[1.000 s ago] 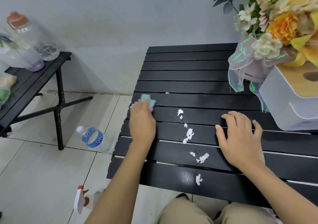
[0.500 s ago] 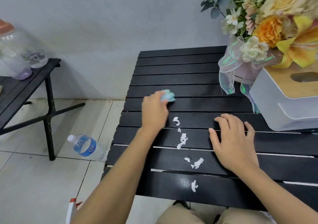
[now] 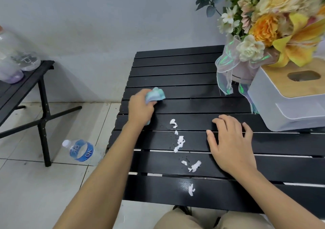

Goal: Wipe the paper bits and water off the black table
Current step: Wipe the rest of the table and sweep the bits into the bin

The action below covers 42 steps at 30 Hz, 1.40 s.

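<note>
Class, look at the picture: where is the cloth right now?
In the head view, the cloth is bunched in the left hand on the table, near its left edge, beyond and left of the paper bits.

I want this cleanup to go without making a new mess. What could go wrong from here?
1. The black table is slatted; the paper bits lie near open gaps and could get pushed through onto the floor.
2. The left hand holds only a small bunched cloth, so wet bits may smear instead of lifting.
3. A wide sweep rightward could brush the ribbon of the bouquet.
</note>
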Available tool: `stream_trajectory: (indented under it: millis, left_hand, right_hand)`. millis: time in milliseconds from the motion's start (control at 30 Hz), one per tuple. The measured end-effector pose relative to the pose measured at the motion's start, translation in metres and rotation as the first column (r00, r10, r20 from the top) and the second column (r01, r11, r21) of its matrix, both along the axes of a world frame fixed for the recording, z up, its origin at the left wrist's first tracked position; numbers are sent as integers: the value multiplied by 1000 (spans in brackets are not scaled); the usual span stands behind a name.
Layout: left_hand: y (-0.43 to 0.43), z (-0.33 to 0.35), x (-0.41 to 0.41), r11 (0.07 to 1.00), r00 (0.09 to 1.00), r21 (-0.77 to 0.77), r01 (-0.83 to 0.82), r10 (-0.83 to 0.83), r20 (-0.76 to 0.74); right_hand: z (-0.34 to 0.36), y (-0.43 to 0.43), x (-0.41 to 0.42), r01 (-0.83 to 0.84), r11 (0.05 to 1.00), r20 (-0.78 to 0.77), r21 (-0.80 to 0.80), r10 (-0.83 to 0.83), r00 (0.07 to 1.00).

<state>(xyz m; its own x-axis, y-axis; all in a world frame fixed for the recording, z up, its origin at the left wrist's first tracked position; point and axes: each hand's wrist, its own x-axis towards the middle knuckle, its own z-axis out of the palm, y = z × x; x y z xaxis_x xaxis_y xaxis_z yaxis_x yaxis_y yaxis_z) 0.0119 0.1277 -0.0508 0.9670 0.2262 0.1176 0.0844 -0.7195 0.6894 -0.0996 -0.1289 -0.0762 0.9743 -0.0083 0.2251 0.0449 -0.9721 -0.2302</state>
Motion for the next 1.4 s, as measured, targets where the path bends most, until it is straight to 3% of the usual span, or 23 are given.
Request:
stream_trajectory:
  millis: [167, 400, 600, 667, 767, 800, 900, 933, 1000, 1067, 1133, 1200, 1267, 1333, 1400]
  left_hand:
    - [-40, 4, 16, 952, 958, 113, 284, -278, -61]
    - [34, 11, 25, 977, 988, 210, 40, -7, -155]
    - [-3, 15, 16, 997, 992, -61, -45, 37, -124]
    - [-29, 16, 12, 988, 989, -132, 84, -99, -111]
    - [-40, 26, 21, 923, 922, -285, 257, -323, -213]
    - [-31, 29, 30, 935, 944, -288, 207, -268, -191]
    - [14, 28, 63, 966, 988, -205, -155, 153, -25]
    - [25, 21, 69, 961, 967, -117, -250, 253, 10]
    - [24, 4, 72, 946, 957, 166, -280, 288, -27]
    - [0, -13, 65, 912, 967, 342, -227, 254, -36]
    - [-32, -16, 59, 932, 995, 350, -93, 101, -4]
    - [-57, -5, 50, 950, 980, 239, 198, -197, -30]
    - [-58, 13, 49, 888, 882, 32, 458, -449, -145]
    - [-41, 28, 59, 881, 858, -47, 470, -469, -210]
    - [-13, 27, 76, 970, 960, 12, 244, -239, -142]
  right_hand:
    - [1, -1, 0, 1, 1000, -5, -2, -1, 1000]
    - [0, -1, 1, -1, 1000, 19, -7, 1, 1000]
    - [0, 0, 1, 3, 1000, 14, -10, -3, 1000]
    - [0, 0, 1, 5, 1000, 9, -3, -5, 1000]
    - [-1, -1, 1, 3, 1000, 0, 3, -3, 1000]
    - [-1, -1, 0, 1, 1000, -6, 1, -1, 1000]
    - [0, -1, 1, 9, 1000, -1, 3, -9, 1000]
    - [0, -1, 1, 6, 1000, -4, 1, -6, 1000]
    - [0, -1, 1, 2, 1000, 0, -5, -2, 1000]
    - [-1, 0, 1, 6, 1000, 9, -3, -6, 1000]
    - [-1, 0, 1, 11, 1000, 12, -6, -11, 1000]
    - [-2, -1, 2, 5, 1000, 5, -8, -5, 1000]
    - [-2, -2, 0, 4, 1000, 3, -3, -4, 1000]
    - [-2, -1, 1, 6, 1000, 15, 4, -6, 1000]
    - [-2, -1, 1, 8, 1000, 17, 10, -8, 1000]
